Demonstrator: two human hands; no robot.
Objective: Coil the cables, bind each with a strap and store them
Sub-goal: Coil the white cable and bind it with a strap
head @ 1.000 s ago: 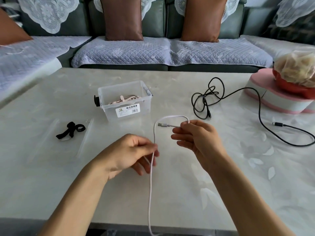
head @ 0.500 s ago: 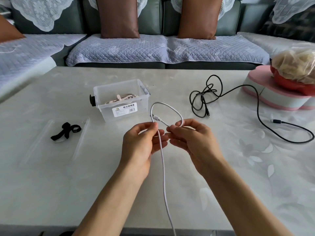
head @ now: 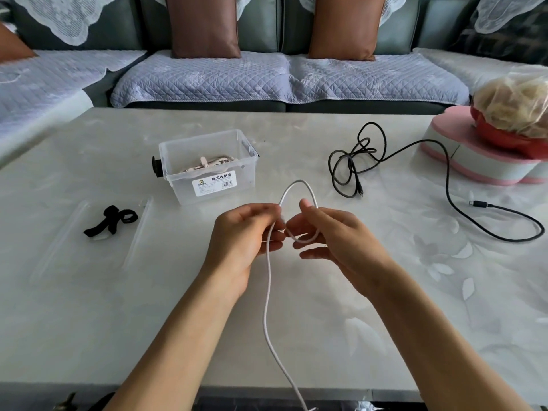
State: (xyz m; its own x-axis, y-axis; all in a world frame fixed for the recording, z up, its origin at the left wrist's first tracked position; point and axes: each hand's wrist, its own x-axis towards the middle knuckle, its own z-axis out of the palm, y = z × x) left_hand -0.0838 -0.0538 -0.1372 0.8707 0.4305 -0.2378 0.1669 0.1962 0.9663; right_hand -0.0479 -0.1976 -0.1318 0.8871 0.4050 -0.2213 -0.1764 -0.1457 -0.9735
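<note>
A white cable [head: 268,280] runs from the table's near edge up to both hands and forms a small loop above them. My left hand [head: 243,235] pinches the cable where the loop begins. My right hand [head: 329,235] holds the loop's other side, with a second turn of cable lying across its fingers. A black cable [head: 360,161] lies uncoiled at the right of the table. A black strap [head: 111,221] lies on the left. A clear plastic box [head: 207,166] holds a coiled beige cable [head: 204,164].
The pale marble-look table [head: 118,307] has a clear plastic sleeve [head: 74,232] under the strap. A pink and white heart-shaped box [head: 480,161] with a red bowl of bagged food stands at the far right. A sofa runs behind the table.
The hands came together over the table. The loop of white cable closed up above them, and a second turn now lies across my right hand's fingers.
</note>
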